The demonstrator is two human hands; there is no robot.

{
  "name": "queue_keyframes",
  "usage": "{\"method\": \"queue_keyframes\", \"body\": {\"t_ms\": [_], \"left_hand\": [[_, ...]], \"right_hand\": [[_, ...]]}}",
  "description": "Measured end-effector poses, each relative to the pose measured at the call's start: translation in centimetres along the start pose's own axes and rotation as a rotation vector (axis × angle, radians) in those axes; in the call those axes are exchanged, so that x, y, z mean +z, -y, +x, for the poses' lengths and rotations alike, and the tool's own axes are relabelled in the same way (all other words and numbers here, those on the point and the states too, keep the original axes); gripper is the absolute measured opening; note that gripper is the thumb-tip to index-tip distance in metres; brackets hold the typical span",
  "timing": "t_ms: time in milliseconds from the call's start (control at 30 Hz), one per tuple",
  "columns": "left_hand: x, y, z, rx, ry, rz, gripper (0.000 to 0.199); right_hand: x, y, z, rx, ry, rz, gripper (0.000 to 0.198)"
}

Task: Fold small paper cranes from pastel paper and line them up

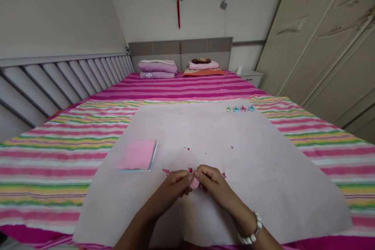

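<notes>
A small folded piece of pink paper (194,183) is held between both hands, low in the middle of the head view. My left hand (179,181) pinches its left side with thumb and fingers. On the other side my right hand (210,179) grips it the same way, a beaded bracelet (252,229) round that wrist. The underside of the paper and some fingertips are hidden. To the left lies a stack of square paper (139,154), pink on top with blue and white edges beneath.
Several folded paper figures (240,108), green, blue and pink, stand in a row at the far right of the pale sheet (187,125). Red bits (166,171) lie around the hands. A striped bedspread (316,152) surrounds the sheet; a railing (58,78) runs along the left.
</notes>
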State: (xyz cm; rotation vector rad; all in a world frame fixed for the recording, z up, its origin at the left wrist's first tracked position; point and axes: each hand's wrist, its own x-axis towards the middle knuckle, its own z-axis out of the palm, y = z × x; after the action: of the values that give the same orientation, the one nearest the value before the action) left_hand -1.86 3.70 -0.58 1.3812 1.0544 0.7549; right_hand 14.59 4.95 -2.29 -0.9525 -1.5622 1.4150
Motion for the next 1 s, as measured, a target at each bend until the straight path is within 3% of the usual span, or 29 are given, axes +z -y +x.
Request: {"method": "queue_keyframes", "body": {"t_ms": [133,233,400,600,700,800,867,1000], "left_hand": [[0.6,0.2,0.1,0.073,-0.094,-0.063,0.038],[0.8,0.4,0.2,-0.007,-0.151,-0.168,0.041],[0.8,1.5,0.2,-0.076,-0.154,-0.259,0.040],[1.2,2.7,0.8,-0.130,-0.200,-0.227,0.042],[1.0,2.7,0.9,0.031,-0.340,-0.005,0.037],[0.5,2.7,0.9,0.252,-0.458,0.204,0.017],[0.2,2.9,1.2,0.343,-0.407,0.295,0.006],[0.1,3.9,2.9,0.423,-0.307,0.404,0.006]], "right_hand": [[0.4,-0.1,-0.1,-0.014,-0.056,0.004,0.045],[0.5,-0.3,-0.1,0.020,-0.099,0.039,0.047],[0.5,-0.9,0.0,0.111,-0.028,0.127,0.050],[1.4,-2.0,0.5,0.225,-0.200,0.290,0.047],[1.2,-2.6,0.7,0.309,-0.270,0.310,0.045],[0.6,-3.1,1.0,0.345,-0.316,0.273,0.041],[0.4,-3.4,1.2,0.351,-0.317,0.255,0.039],[0.2,-4.1,2.0,0.348,-0.296,0.191,0.038]]}}
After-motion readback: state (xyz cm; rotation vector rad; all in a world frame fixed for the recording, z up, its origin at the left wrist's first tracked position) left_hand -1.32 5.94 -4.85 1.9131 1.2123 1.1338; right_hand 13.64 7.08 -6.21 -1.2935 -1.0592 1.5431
